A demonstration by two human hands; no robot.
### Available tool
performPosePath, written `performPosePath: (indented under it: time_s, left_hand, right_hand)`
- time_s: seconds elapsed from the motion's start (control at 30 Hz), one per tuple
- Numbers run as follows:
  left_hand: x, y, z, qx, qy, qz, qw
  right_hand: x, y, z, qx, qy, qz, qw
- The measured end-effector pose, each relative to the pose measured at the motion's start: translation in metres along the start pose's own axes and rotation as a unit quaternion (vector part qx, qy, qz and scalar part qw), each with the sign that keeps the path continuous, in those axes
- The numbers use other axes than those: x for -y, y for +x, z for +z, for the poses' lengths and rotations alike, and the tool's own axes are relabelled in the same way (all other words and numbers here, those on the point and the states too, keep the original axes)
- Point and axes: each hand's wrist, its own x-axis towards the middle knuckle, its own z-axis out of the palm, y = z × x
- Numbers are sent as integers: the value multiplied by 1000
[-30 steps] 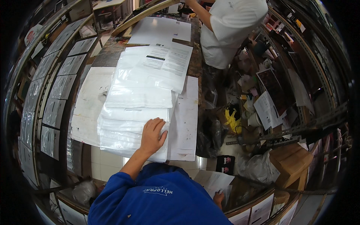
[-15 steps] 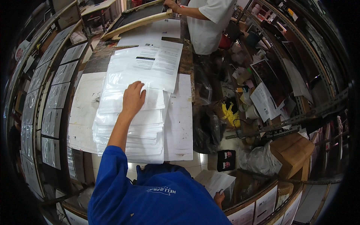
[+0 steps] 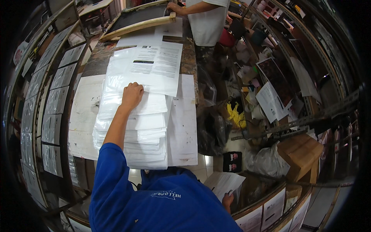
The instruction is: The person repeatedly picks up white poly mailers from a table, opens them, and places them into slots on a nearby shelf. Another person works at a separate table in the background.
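A tall stack of glossy white plastic bags (image 3: 148, 123) lies on the board in front of me, fanned toward my body. On top, a printed bag (image 3: 158, 71) bears dark text and a black bar. My left hand (image 3: 133, 95) is closed at the lower edge of this top bag, fingers curled and pinched on the plastic; the fingertips are partly hidden. Low at my right side, my right hand (image 3: 228, 200) grips another printed plastic bag (image 3: 224, 182) by its edge, the thumb lying over it.
Across the table, a person's hand (image 3: 176, 8) holds a wood-framed printing screen (image 3: 135, 27) tilted up. Drying racks (image 3: 54, 127) with printed bags line the left. More racked bags (image 3: 273, 208) stand behind at lower right. A cardboard box (image 3: 299, 156) and cluttered shelves (image 3: 266, 104) fill the right.
My left hand's fingers have closed from a looser, spread pose at the edge of the top bag. My right hand still holds its bag, shifted slightly. The person opposite has moved slightly left.
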Motion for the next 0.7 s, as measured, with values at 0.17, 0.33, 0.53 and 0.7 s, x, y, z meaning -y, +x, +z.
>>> performPosePath:
  time_s: [0.17, 0.33, 0.53, 0.7]
  left_hand:
    - [19, 6, 32, -59, -11, 76, 995]
    - [25, 0, 8, 50, -43, -40, 997]
    - [3, -31, -17, 66, 52, -10, 996]
    - [-43, -35, -27, 77, 105, -3, 992]
  right_hand:
    - [21, -5, -2, -39, -95, 53, 993]
    - [68, 1, -17, -96, -70, 61, 991]
    - [17, 5, -79, -314, 16, 79, 946]
    - [-53, -45, -134, -475, -28, 232, 848]
